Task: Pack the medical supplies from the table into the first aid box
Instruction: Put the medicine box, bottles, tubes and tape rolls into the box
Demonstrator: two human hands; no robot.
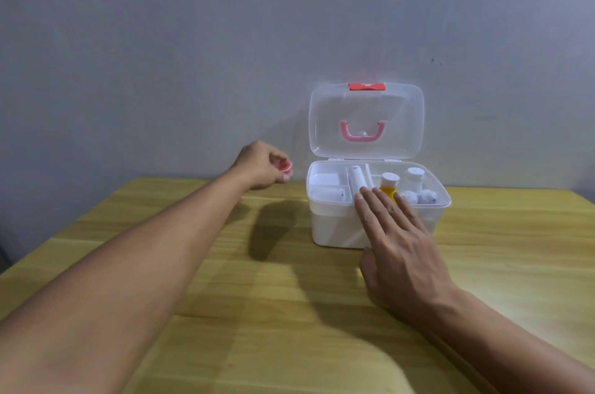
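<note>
The white first aid box stands open on the wooden table, its clear lid upright with a pink handle and a red latch. Its tray holds a white tube, a yellow bottle with a white cap, a white bottle, a bandage roll and cotton balls. My left hand hovers left of the box and pinches a small red and white roll. My right hand lies flat with straight fingers over the box's front rim.
The wooden table runs up to a plain grey wall right behind the box. My two forearms stretch across the table from the near edge.
</note>
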